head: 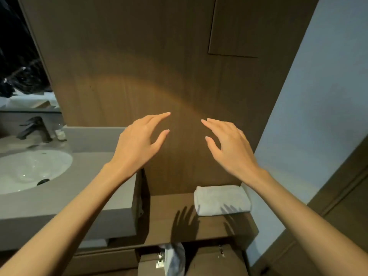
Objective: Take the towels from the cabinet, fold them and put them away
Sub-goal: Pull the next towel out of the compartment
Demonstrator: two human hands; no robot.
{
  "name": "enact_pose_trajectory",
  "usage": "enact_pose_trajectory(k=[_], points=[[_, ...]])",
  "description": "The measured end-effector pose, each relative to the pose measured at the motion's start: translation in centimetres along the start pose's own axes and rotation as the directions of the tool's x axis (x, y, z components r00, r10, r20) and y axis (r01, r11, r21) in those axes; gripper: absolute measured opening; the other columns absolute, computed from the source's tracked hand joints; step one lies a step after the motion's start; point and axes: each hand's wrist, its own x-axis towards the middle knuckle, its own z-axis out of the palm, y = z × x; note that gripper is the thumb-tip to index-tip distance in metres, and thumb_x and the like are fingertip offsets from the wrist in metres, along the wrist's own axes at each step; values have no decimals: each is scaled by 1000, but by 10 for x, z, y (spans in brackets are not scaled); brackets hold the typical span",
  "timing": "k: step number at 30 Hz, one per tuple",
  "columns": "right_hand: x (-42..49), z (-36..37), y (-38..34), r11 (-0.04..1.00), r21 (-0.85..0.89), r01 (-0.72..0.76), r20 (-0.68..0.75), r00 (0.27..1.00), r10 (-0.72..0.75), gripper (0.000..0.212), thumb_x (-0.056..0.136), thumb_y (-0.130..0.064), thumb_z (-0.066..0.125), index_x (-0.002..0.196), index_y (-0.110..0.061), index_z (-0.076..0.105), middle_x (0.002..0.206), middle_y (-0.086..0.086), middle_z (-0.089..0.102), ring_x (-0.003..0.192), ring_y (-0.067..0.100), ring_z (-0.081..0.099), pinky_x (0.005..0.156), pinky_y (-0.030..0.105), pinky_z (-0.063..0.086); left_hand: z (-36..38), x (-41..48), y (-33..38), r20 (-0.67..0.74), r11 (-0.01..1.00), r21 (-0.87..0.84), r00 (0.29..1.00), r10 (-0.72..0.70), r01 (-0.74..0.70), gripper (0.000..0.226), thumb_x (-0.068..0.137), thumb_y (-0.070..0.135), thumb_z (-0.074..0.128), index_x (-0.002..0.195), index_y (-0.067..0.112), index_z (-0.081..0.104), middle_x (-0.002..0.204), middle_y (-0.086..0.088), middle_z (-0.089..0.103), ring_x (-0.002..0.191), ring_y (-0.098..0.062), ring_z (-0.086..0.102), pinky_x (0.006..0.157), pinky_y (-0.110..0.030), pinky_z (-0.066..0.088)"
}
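- Brown wood panelling point(151, 56) is filling the background, with a warm patch of light falling across it just behind the hands.
- Left hand point(139, 142) is hovering in front of the panelling, palm down, fingers spread and loosely extended, gripping nothing.
- Right hand point(229, 144) is hovering beside it at much the same height, equally open, fingers spread and pointing toward the left hand, also holding nothing; a gap is separating the two sets of fingertips.
- Both bare forearms are reaching up from the lower corners of the view.
- Shadows of the two hands are falling on the wooden shelf top point(211, 228) below.
- One folded white towel point(222, 200) is lying on that shelf top, at its back right corner against the panelling and pale wall point(318, 116), well below the right hand.
- Under the shelf front, two cabinet doors point(217, 261) are standing open with metal hinges showing, and another pale towel point(175, 257) is hanging out between them.
- To the left, a grey counter point(65, 194) is carrying a white sink basin point(33, 170) and a dark tap point(34, 128), with a mirror point(20, 66) above.
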Motion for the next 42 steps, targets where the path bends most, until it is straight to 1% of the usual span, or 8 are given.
enact_pose_trajectory(k=[6, 10, 18, 26, 31, 34, 38, 42], points=[[-87, 47, 22, 999, 45, 6, 187, 982, -15, 40, 100, -28, 48, 140, -28, 48, 141, -9, 50, 131, 10, 41, 109, 35, 32, 53, -97, 15, 107, 996, 0, 991, -86, 87, 45, 97, 39, 51, 141, 32, 44, 130, 4, 59, 115, -18, 57, 87, -32, 50], [-140, 93, 40, 994, 107, -34, 295, 955, 1, 34, 100, -27, 46, 133, -26, 54, 131, -9, 56, 122, 12, 46, 97, 31, 35, 99, -157, 11, 220, 987, 12, 962, -160, 161, 45, 97, 38, 49, 141, 33, 43, 129, 5, 60, 113, -20, 57, 83, -39, 53], [-262, 254, 90, 973, 132, -191, 524, 846, 96, 23, 100, -29, 46, 117, -26, 61, 112, -11, 60, 105, 6, 52, 82, 22, 42, 253, -284, -34, 379, 972, 51, 896, -232, 231, 47, 97, 37, 50, 142, 30, 41, 121, 3, 63, 104, -19, 61, 76, -34, 53], [-384, 473, 155, 949, 51, -311, 596, 772, 221, 22, 99, -30, 49, 114, -27, 64, 110, -9, 65, 102, 10, 58, 82, 32, 52, 449, -396, -116, 463, 955, 83, 838, -289, 283, 46, 97, 33, 50, 143, 25, 43, 137, -1, 53, 123, -23, 50, 95, -38, 46], [-441, 597, 197, 918, -14, -395, 608, 726, 322, 21, 98, -26, 50, 113, -27, 64, 115, -6, 64, 104, 13, 60, 81, 32, 53, 547, -433, -162, 420, 976, 56, 882, -213, 209, 38, 98, 29, 49, 136, 22, 53, 136, -1, 56, 125, -23, 51, 103, -39, 41], [-468, 656, 214, 889, -62, -455, 618, 682, 392, 20, 97, -27, 48, 110, -28, 63, 114, -4, 65, 103, 18, 61, 84, 40, 54, 591, -443, -188, 407, 973, 94, 884, -229, 209, 40, 100, 32, 46, 138, 23, 51, 144, -3, 48, 134, -30, 41, 112, -45, 32], [-487, 719, 233, 865, -84, -494, 645, 635, 425, 20, 95, -27, 49, 112, -29, 60, 109, -2, 66, 101, 21, 63, 84, 42, 54, 635, -458, -214, 475, 961, 204, 839, -264, 187, 47, 102, 38, 37, 148, 33, 31, 157, -1, 26, 145, -36, 16, 119, -51, 12], [-490, 755, 241, 826, -71, -560, 675, 582, 453, 26, 94, -27, 51, 119, -25, 59, 114, 4, 66, 107, 25, 61, 89, 42, 52, 646, -463, -227, 367, 966, 187, 899, -239, 180, 45, 102, 25, 42, 147, 32, 35, 155, -4, 32, 144, -37, 21, 119, -51, 12]])
